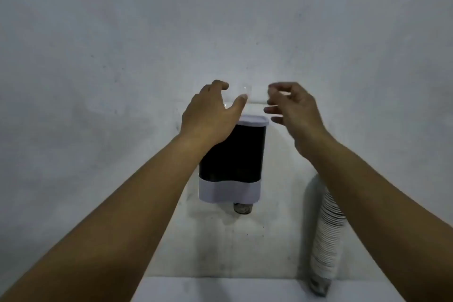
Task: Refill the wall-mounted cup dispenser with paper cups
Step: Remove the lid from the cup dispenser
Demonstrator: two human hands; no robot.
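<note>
One head-worn view, close up, faces the wall [98, 32] straight on, tilted slightly downward

A tall dark-bodied cup dispenser [235, 154] with white lid and white base hangs upright on the wall, one cup bottom protruding beneath, while a long stack of white paper cups [327, 240] leans against the wall to its right.

Both forearms are bare from elbow to wrist, sleeveless, and the left hand [208, 115] and right hand [294, 110] are ungloved.
</note>
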